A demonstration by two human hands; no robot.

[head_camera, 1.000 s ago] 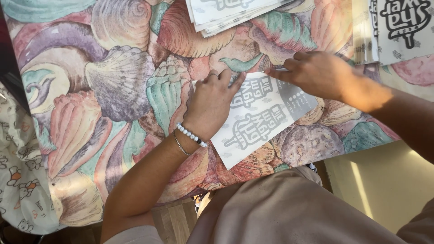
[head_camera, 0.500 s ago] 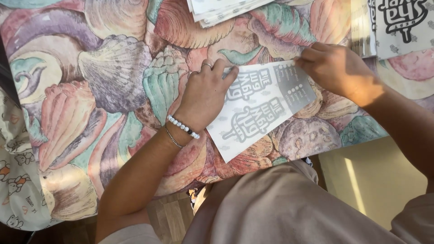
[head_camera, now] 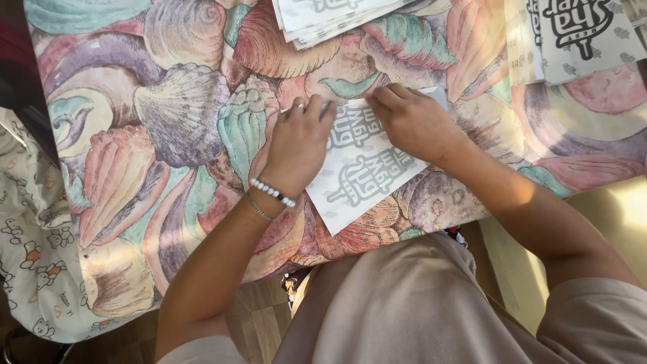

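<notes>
- A white sheet of paper with grey printed lettering and small scattered marks lies flat on the shell-patterned tablecloth, near the table's front edge and angled so one corner points toward the person.
- The far end of the sheet looks folded over on itself, though the hands cover most of that edge, so the fold is hard to make out.
- The left hand rests palm down on the left side of the sheet, fingers close together and only slightly bent, their tips pressing on the paper's upper left edge. A ring sits on one finger, and a white bead bracelet and a thin chain circle the wrist.
- The right hand lies over the upper right part of the sheet, fingers curled and bunched, pressing down on the paper.
- The two hands are near each other, not touching.
- A stack of similar sheets lies at the far edge, and more printed sheets at the upper right.
</notes>
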